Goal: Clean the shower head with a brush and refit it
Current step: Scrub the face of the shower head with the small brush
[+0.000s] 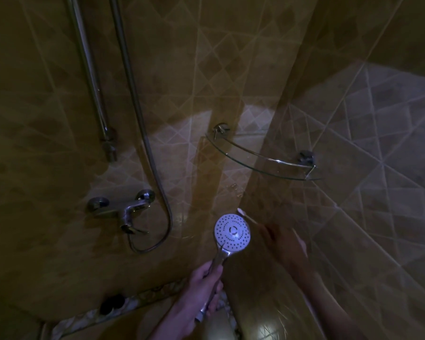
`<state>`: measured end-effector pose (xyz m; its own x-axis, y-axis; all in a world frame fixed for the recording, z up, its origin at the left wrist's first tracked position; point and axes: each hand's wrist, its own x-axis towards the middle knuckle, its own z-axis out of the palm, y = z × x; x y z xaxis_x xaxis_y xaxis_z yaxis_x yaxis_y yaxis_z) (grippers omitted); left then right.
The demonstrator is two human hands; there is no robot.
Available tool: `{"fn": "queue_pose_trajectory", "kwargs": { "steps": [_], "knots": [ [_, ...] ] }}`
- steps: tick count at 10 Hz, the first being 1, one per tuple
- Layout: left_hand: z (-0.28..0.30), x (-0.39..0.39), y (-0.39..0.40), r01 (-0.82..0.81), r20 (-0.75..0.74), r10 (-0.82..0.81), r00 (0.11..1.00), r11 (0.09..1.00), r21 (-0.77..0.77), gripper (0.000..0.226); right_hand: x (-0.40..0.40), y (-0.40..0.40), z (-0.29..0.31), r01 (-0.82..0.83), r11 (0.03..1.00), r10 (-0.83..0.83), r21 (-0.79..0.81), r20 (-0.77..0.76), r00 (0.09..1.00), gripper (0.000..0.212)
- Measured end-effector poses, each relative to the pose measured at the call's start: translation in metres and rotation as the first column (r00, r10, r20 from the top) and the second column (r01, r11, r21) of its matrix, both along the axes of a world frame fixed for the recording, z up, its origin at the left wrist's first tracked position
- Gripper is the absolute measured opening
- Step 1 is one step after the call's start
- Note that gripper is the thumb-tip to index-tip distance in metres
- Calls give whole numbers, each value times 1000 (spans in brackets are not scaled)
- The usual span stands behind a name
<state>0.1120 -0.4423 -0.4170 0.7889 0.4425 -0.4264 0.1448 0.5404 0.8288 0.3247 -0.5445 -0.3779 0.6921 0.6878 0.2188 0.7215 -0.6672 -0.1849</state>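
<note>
In a dim tiled shower corner my left hand (pixel 204 283) grips the chrome handle of a hand shower. Its round white shower head (pixel 232 233) faces up toward me. My right hand (pixel 284 241) is just right of the head and holds a thin toothbrush (pixel 245 215), whose bristled end sits at the head's upper right rim. The right hand is blurred and dark, so its finger positions are hard to make out.
A chrome mixer tap (pixel 125 208) is on the wall at left, with the shower hose (pixel 142 133) looping down from it and a riser pipe (pixel 93 89) above. A glass corner shelf (pixel 260 155) is mounted above my hands. A dark floor drain (pixel 112 304) lies lower left.
</note>
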Motion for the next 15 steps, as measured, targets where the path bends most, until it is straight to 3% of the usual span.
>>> {"fn": "queue_pose_trajectory", "kwargs": {
  "steps": [1,2,3,4,5,6,7,8,9,10,11,12,13,14,15],
  "knots": [
    [0,0,3,1,6,-1,1000,1000,-28,18,-24,3,-33,-122,976,142,181,-106,984,57],
    [-3,0,6,8,16,-7,1000,998,-63,21,-46,-1,-54,-126,929,232,347,-283,931,57],
    [-2,-1,4,12,21,-10,1000,995,-98,23,-22,-6,-26,-105,985,90,134,111,990,56],
    [-2,-2,3,22,28,-19,999,994,-111,25,-10,-10,-13,44,996,-48,77,50,998,44],
    [0,-3,4,3,47,3,999,992,-124,27,-33,-6,-36,6,962,49,274,-195,980,72],
    [0,-6,4,-40,62,48,997,991,-132,20,-58,-4,-57,-95,933,222,347,-347,911,34],
    [0,-9,4,-44,51,52,997,988,-151,18,-36,-2,-48,-114,968,121,222,-16,993,33],
    [3,-10,4,-52,33,59,998,984,-172,17,-17,-1,-25,86,995,-84,-40,55,995,44],
    [3,-12,8,-69,38,77,996,981,-184,18,-43,-2,-29,-5,976,59,220,-241,969,69],
    [4,-15,8,-96,43,104,994,982,-164,19,-72,-5,-46,-75,941,211,329,-399,892,44],
    [7,-18,6,-107,45,115,992,981,-162,16,-65,-8,-65,59,930,171,363,-568,805,46],
    [7,-18,4,-100,30,106,994,980,-171,14,-26,-16,-112,43,998,-50,35,257,965,40],
    [5,-20,3,-85,30,92,995,981,-177,16,-49,-17,-81,148,966,-65,210,-358,931,41],
    [1,-22,5,-89,41,98,994,979,-181,17,-90,-7,-43,92,938,79,335,-462,883,16],
    [-1,-24,4,-102,43,112,993,978,-180,20,-92,-10,-52,23,956,92,291,-374,923,33]
  ]
}}
